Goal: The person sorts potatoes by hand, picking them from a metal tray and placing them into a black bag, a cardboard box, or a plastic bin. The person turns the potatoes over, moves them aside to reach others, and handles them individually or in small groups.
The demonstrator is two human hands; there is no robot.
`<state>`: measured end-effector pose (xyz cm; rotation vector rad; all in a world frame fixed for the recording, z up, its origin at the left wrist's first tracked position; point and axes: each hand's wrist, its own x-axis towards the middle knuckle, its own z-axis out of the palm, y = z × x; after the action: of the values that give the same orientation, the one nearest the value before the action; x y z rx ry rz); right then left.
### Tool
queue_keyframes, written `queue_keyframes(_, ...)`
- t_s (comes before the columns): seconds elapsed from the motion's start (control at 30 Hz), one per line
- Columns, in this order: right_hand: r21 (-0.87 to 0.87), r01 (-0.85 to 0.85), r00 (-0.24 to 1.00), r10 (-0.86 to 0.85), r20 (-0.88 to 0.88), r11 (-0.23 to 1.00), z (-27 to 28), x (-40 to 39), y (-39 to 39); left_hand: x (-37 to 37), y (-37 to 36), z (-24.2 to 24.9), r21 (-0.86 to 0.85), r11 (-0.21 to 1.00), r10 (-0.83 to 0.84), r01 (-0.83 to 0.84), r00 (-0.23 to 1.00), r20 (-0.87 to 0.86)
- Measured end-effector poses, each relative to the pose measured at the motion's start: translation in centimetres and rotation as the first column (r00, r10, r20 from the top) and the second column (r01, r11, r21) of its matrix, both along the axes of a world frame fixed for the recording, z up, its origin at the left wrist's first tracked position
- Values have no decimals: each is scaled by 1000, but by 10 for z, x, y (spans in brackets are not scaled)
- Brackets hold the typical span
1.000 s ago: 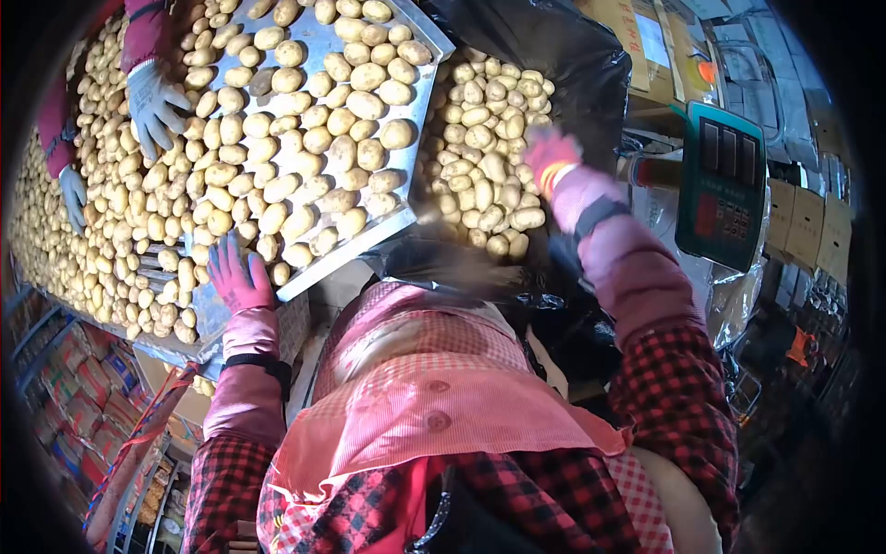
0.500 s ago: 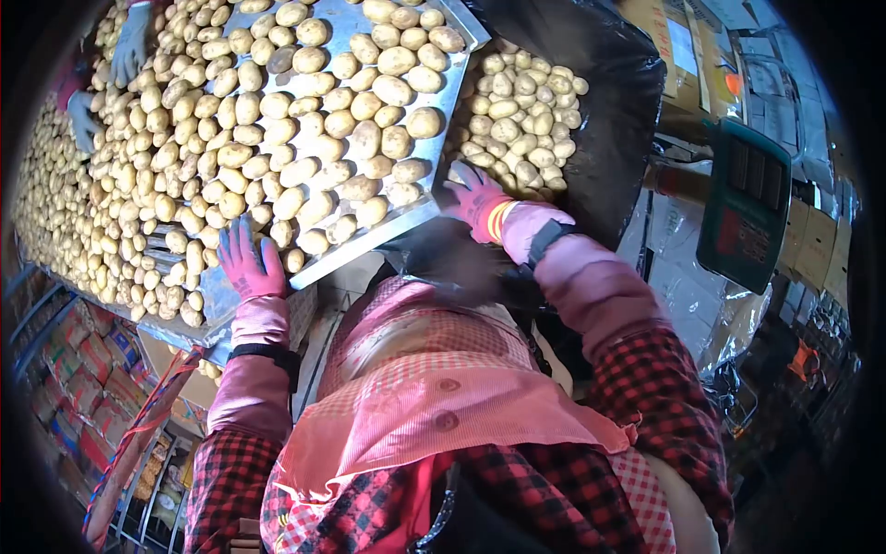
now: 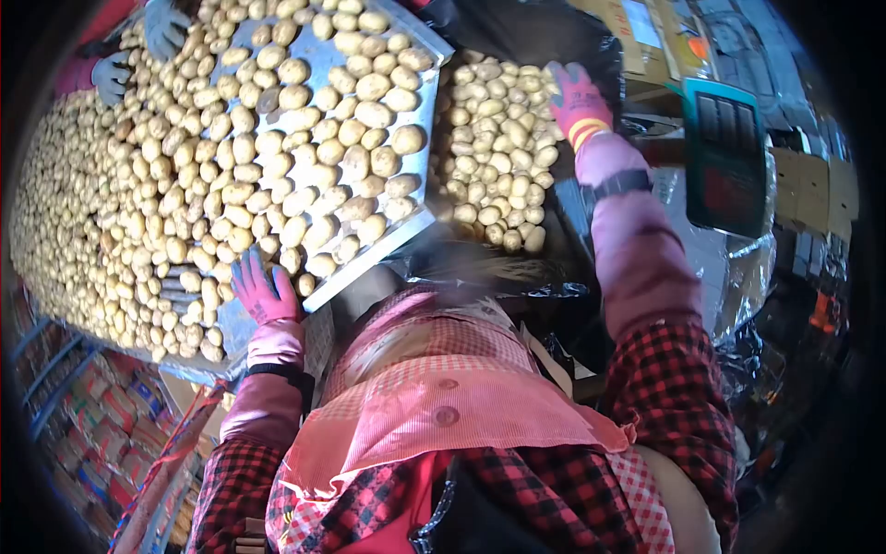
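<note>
My left hand (image 3: 264,288), in a pink and grey glove, rests with fingers spread at the near corner of the metal sorting table (image 3: 242,323), touching the edge of the potatoes (image 3: 221,198). At the right, my right hand (image 3: 580,100), gloved alike, lies with fingers stretched out on the far right side of a second heap of potatoes (image 3: 498,148). That heap sits in a container lined with black plastic (image 3: 531,32). No potato shows in the grasp of either hand.
Another person's gloved hands (image 3: 113,76) are among the potatoes at the upper left. A green scale display (image 3: 724,157) stands at the right before cardboard boxes (image 3: 801,189). The table's raised metal edge (image 3: 369,260) runs between me and the potatoes.
My right hand has moved from the near left side of the lined container to its far right side. My left hand stays at the table corner. The other person's hands have shifted.
</note>
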<state>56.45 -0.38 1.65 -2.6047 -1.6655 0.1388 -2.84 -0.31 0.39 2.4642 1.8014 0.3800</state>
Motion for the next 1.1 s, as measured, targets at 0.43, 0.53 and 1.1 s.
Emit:
queue_keyframes(0.43,113,462,870,-424,-253,880,126,-197,-347,5,14,-22,326,801,-480,502,864,-152)
queue_keyframes(0.53,35,555,808,-528,-261,831,138,-240,-361,38,41,21,-181,860,-510,477,814,-277)
queue_keyframes(1.1,-117,688,657,-683,-320,716,120,-298,-423,100,137,73,73,912,-402,405,914,-51)
